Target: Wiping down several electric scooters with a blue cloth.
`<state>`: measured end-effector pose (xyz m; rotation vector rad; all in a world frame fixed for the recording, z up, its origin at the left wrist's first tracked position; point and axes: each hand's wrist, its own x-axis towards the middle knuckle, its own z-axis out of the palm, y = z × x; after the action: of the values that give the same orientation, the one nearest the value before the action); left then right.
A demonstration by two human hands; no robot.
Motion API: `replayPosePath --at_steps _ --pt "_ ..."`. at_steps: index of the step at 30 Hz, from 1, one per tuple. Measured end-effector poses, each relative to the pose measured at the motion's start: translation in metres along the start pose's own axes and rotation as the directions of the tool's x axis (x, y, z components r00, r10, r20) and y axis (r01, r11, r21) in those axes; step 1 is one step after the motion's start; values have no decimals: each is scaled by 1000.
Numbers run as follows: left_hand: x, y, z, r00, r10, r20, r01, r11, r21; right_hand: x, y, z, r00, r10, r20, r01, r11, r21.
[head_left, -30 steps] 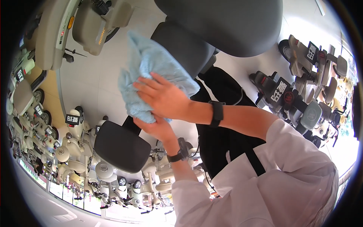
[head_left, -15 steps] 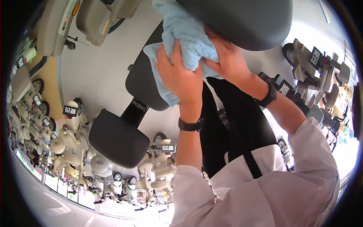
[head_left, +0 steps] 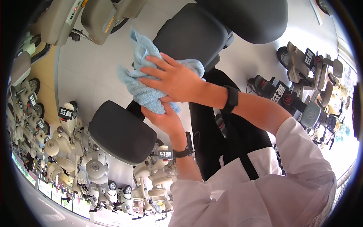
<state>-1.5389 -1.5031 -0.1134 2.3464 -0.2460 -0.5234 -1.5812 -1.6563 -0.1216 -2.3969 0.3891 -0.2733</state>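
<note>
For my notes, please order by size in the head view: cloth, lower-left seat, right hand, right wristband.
1. Lower-left seat and cloth: unsure, cloth partly covered
2. Right hand
3. Right wristband

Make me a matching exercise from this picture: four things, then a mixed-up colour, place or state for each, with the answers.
1. cloth
2. right hand
3. left hand
4. shirt

A. at the lower edge of item 1 in the picture
B. pale, short-sleeved
C. light blue, bunched
D. fingers spread over item 1

Pairs: 1-C, 2-D, 3-A, 4-B.
</note>
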Motion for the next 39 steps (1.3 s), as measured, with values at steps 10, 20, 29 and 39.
replayPosePath --at_steps 10,20,29,39 --pt "-13 27 45 817 540 204 -569 811 137 -76 8 -57 937 331 -108 -336 942 -25" --pt "-57 92 0 680 690 250 -622 723 -301 -127 -57 -167 899 410 -152 -404 912 72" --pt "-24 234 80 550 773 316 -762 620 -188 -106 15 -281 846 371 -382 -463 867 -183" --pt "-20 260 150 674 698 243 -729 682 61 -77 149 -282 911 342 -230 -382 911 -158"
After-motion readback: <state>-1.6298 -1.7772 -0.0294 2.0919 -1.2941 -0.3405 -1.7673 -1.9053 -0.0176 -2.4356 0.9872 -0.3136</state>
